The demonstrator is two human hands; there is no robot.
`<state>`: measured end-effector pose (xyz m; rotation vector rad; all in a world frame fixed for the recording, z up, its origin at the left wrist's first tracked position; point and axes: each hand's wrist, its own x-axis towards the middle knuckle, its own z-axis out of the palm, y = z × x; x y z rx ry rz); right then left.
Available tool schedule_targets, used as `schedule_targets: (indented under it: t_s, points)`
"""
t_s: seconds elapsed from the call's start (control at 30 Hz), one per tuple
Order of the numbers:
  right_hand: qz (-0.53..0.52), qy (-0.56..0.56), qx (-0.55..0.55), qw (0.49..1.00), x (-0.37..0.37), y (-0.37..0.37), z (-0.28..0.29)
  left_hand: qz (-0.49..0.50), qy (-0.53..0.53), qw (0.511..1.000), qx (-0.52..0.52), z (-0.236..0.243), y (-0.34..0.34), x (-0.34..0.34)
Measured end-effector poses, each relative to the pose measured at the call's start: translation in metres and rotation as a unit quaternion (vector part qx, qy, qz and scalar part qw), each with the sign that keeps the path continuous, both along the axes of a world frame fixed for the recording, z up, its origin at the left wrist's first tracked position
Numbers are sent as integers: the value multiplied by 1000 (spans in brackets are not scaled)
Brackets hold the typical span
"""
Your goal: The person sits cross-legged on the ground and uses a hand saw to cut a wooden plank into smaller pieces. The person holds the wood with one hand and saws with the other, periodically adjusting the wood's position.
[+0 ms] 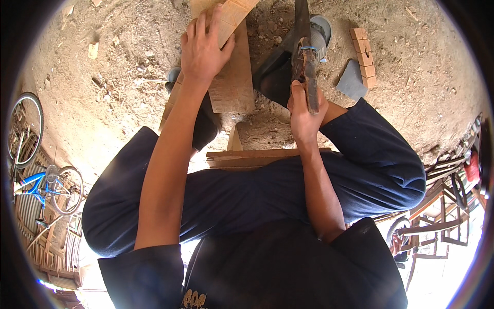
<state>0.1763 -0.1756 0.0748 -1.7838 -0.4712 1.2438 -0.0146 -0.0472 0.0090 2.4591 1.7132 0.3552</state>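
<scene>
My left hand [203, 51] lies at the top with its fingers spread over an angled wooden plank [237, 14], thumb apart at its near edge. Beneath that plank a wider wooden board [231, 90] runs toward me. To the right, my right hand [307, 110] is wrapped round the worn handle of a handsaw [303, 64]. A blue tie circles the saw where handle and blade meet. Its dark blade points away from me, beyond the top edge, apart from the angled plank in this view.
Below the boards is a low wooden bench [247, 158]. Notched wooden blocks [364, 57] lie on the dirt at right beside a dark flat slab [353, 81]. A grey sandal [321, 33] shows behind the saw. A blue bicycle [38, 188] stands far left, wooden frames [442, 226] far right.
</scene>
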Motion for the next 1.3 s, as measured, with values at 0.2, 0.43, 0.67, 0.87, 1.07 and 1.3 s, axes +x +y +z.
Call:
schedule_targets:
  t_s: [0.2, 0.43, 0.67, 0.87, 1.07, 1.3]
  points:
    - [0, 0, -5, 1000, 0, -1, -2, -36, 8, 999, 5, -6, -1, -6]
    - [-4, 0, -5, 1000, 0, -1, -2, -118, -7, 992, 40, -3, 2, -8]
    - [-1, -7, -2, 1000, 0, -1, -3, -25, 46, 997, 65, -5, 1, -4]
    - [0, -7, -5, 1000, 0, -1, -2, -16, 46, 997, 64, -6, 2, -3]
    - [-1, -7, -7, 1000, -1, 0, -1, -15, 35, 998, 59, -6, 2, -3]
    - [0, -14, -3, 1000, 0, -1, -3, -7, 30, 999, 36, -8, 3, -2]
